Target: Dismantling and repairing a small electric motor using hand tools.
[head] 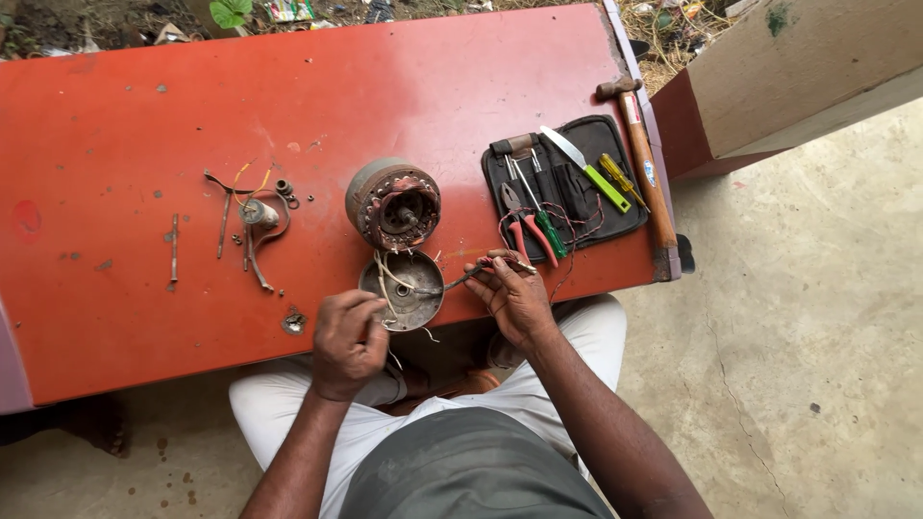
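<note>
On the red table (144, 125), near its front edge, lies a round grey metal cover (402, 288) with pale wires coming out of it. My left hand (348, 338) pinches one of those wires at the cover's lower left. My right hand (514, 293) grips a red-handled tool (481, 271) whose metal tip reaches into the cover. Just behind the cover stands a round motor core (393, 204) with copper windings, untouched by either hand.
A black tool pouch (615, 223) at the right holds pliers, screwdrivers and a knife. A wooden-handled hammer (645, 163) lies along the table's right edge. Small metal brackets, rods and screws (252, 223) are scattered left of the motor. A concrete block (798, 77) stands right of the table.
</note>
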